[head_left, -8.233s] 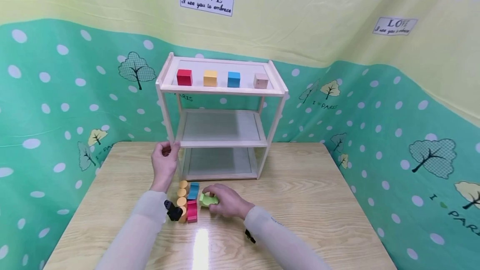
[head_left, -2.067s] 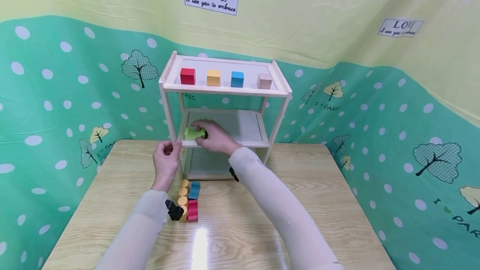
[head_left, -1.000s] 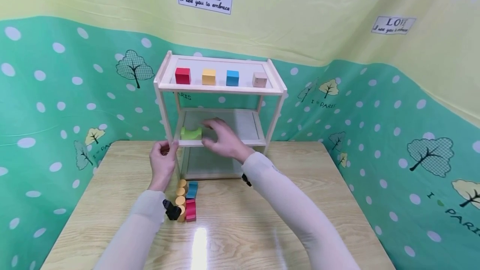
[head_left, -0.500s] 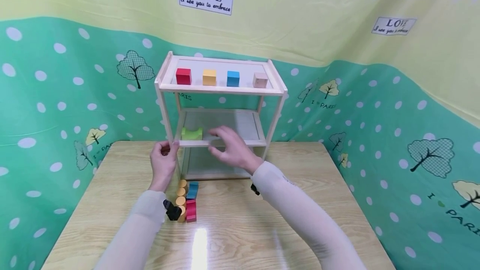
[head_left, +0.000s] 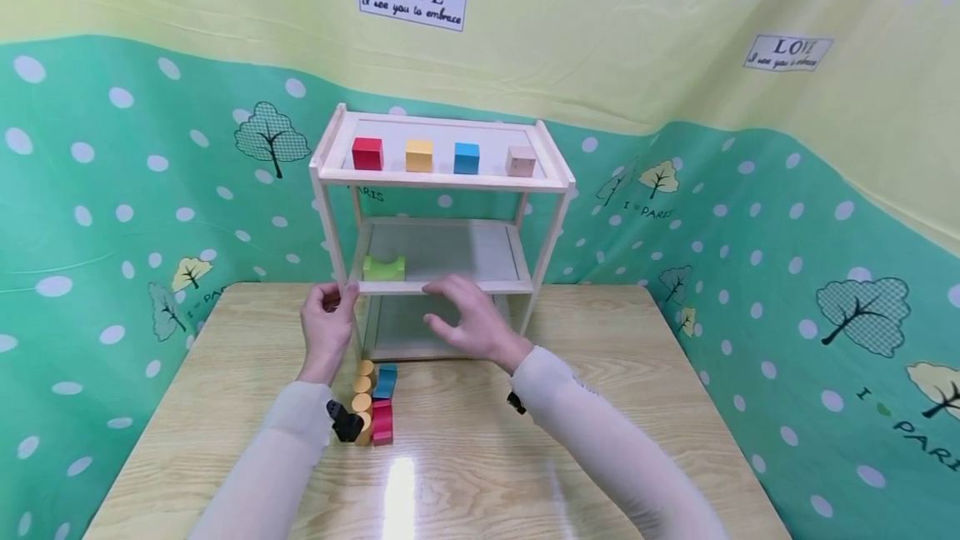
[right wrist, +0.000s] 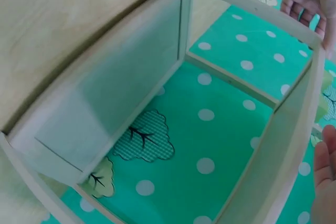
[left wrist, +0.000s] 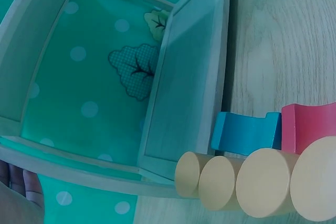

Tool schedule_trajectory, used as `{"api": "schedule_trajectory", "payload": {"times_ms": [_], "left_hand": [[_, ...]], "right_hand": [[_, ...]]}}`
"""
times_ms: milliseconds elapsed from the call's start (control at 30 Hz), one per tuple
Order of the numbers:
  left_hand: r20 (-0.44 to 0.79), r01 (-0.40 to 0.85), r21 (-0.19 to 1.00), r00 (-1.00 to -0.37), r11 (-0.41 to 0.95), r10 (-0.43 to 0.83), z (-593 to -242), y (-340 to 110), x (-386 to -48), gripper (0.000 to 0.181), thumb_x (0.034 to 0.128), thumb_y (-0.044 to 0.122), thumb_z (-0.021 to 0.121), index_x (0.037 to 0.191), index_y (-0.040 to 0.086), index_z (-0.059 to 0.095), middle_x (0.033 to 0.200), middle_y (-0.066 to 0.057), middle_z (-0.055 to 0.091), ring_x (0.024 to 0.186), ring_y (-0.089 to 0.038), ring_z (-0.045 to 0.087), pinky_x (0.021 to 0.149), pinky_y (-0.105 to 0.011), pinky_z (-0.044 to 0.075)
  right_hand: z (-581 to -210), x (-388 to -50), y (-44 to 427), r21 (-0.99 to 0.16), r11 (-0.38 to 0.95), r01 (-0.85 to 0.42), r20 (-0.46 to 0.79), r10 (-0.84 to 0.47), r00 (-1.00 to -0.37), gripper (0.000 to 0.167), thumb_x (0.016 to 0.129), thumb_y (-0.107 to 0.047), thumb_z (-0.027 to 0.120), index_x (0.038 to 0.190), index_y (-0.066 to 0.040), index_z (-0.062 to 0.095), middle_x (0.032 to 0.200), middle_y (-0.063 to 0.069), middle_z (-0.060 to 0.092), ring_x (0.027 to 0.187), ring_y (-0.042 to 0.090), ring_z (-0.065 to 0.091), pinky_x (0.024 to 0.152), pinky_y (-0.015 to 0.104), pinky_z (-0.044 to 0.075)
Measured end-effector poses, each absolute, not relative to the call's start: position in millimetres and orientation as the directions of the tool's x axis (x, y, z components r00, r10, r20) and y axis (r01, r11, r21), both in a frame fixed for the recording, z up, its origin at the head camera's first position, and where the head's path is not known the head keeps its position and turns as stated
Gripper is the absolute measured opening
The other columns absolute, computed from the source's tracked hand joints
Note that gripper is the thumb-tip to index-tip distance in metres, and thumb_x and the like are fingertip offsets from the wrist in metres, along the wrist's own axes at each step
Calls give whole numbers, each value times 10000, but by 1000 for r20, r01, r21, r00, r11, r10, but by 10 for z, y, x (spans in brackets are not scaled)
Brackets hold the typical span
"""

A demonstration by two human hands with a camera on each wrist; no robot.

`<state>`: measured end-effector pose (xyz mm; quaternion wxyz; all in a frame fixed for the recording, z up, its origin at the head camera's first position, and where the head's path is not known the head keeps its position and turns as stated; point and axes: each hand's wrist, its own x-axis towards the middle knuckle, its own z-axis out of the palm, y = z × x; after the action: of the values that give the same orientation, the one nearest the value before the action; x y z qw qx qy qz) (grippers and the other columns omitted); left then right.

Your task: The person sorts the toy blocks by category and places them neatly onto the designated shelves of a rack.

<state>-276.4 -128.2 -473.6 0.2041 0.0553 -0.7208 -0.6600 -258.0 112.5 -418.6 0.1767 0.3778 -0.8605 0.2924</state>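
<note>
My left hand [head_left: 327,325] pinches the front left post of a small white wooden shelf rack [head_left: 442,287] at the height of its middle board; part of that grip is hidden in the head view. A light green block [head_left: 384,270] with a scooped top sits at the left front of the middle board. In front of the rack, my right hand [head_left: 474,322] holds nothing, its thumb and fingers spread apart, to the right of the green block. A blue scooped block [head_left: 386,382], a red scooped block [head_left: 382,422] and several round tan blocks [left wrist: 265,182] stand on the table.
On the top board stand a red cube [head_left: 367,154], a yellow cube [head_left: 419,156], a blue cube [head_left: 467,158] and a pale wooden cube [head_left: 521,161]. The wooden table [head_left: 600,407] is backed by a patterned green and yellow curtain [head_left: 750,190].
My right hand carried the green block from the table to the middle board, let it go and drew back down and to the right. The left hand has stayed at the post.
</note>
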Motion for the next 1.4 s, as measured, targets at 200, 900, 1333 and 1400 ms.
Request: {"api": "schedule_trajectory", "payload": {"times_ms": [200, 900, 1333, 1400], "left_hand": [[230, 195, 972, -908, 133, -349, -4647, -1265, -2696, 398, 933, 323, 622, 1105, -31, 569, 980, -100, 579, 834, -132, 511, 662, -168, 426], [199, 165, 978, -914, 125, -353, -4749, -1273, -2749, 458, 914, 418, 622, 1120, 12, 565, 988, -53, 569, 876, -140, 519, 704, -205, 439], [187, 156, 981, -916, 115, -354, -4733, -1276, -2764, 454, 908, 423, 628, 1120, 25, 569, 981, -40, 565, 873, -142, 514, 693, -205, 437], [193, 162, 980, -914, 115, -357, -4735, -1277, -2765, 450, 909, 414, 631, 1116, 20, 569, 974, -39, 565, 867, -142, 515, 688, -204, 436]], "right_hand": [[-4353, -2472, 1114, -396, 520, -757, 516, -557, -651, 384, 896, -236, 647, 1248, -107, 563, 1214, -5, 573, 1150, 111, 501, 991, 265, 405], [-4876, -2262, 992, -506, 524, -686, 417, -547, -726, 387, 902, -247, 650, 1260, -139, 551, 1165, -46, 561, 1010, 136, 570, 835, 185, 464], [-5176, -2136, 854, -527, 494, -692, 408, -567, -716, 383, 900, -240, 649, 1256, -135, 555, 1165, -35, 570, 990, 116, 570, 829, 210, 477], [-5227, -2118, 825, -516, 504, -693, 399, -575, -715, 391, 899, -246, 655, 1260, -137, 552, 1176, -30, 568, 988, 111, 572, 819, 203, 477]]}}
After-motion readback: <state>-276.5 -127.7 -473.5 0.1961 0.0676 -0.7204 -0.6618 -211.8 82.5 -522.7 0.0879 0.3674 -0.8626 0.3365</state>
